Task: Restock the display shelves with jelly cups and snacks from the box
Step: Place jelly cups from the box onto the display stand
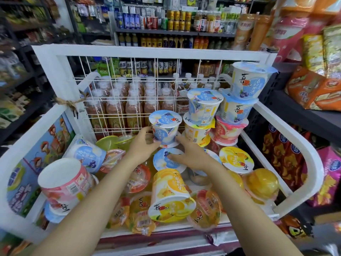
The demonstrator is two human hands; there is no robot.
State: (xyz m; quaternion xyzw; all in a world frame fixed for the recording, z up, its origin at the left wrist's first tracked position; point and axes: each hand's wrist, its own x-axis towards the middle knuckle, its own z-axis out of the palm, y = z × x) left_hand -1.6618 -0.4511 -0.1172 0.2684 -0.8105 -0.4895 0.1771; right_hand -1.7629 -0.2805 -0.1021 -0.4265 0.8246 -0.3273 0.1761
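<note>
Between the two hands, in the head view, a blueberry jelly cup point(164, 127) stands upright on another cup's lid inside the white wire display bin point(151, 50). The left hand point(141, 145) curls its fingers against the cup's left wall; the right hand point(191, 154) lies with fingers fairly straight, tips touching the cup's base flange and the blue lid point(168, 160) just beneath. Whether the left thumb reaches round the back cannot be told.

Just beyond the right hand's fingertips rises a stack of cups: a yellow one point(198, 133) touching or nearly touching the held cup, a blueberry one point(203, 106) on top, and further right a pink cup point(228, 131) carrying two more blueberry cups, the uppermost point(249, 79) leaning. Nearer the wrists, a yellow cup point(170, 195) lies on its side among clear fruit jelly packs point(140, 217); left of the left forearm a pink cup point(64, 183) lies tipped.

The step appears to be seating this cup squarely. It probably goes best if the person centres its base on the lid below, keeps it vertical, steadies the lower cup with the right fingertips, and lets go gently without nudging the neighbouring stack, whose leaning top cup looks liable to topple. The supply box is not visible.
</note>
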